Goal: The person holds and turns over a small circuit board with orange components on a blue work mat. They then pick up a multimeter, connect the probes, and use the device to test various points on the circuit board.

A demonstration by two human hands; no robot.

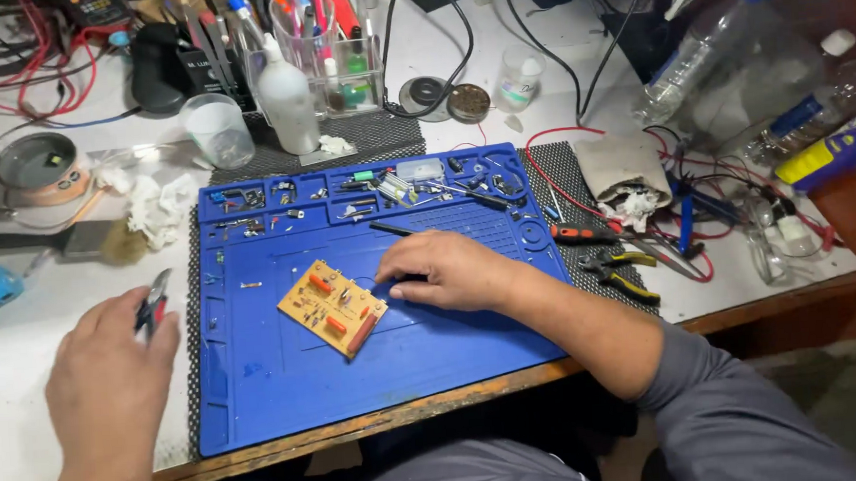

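A small tan circuit board (pixel 332 306) with orange and red parts lies on the blue work mat (pixel 290 394). My right hand (pixel 449 269) rests on the mat just right of the board, fingers curled, with a dark thin tool under the fingertips; the tool is mostly hidden. My left hand (pixel 108 384) sits at the mat's left edge on the white bench, closed around small red-handled pliers (pixel 153 302) whose jaws point up.
The mat's top trays (pixel 347 191) hold several small parts. Red-handled (pixel 584 232) and yellow-handled pliers (pixel 625 271) lie to the right. A white squeeze bottle (pixel 287 100), plastic cup (pixel 217 130), tool holder (pixel 325 41), tissues (pixel 158 206), bottles and wires crowd the back. The bench edge (pixel 744 307) runs along the front.
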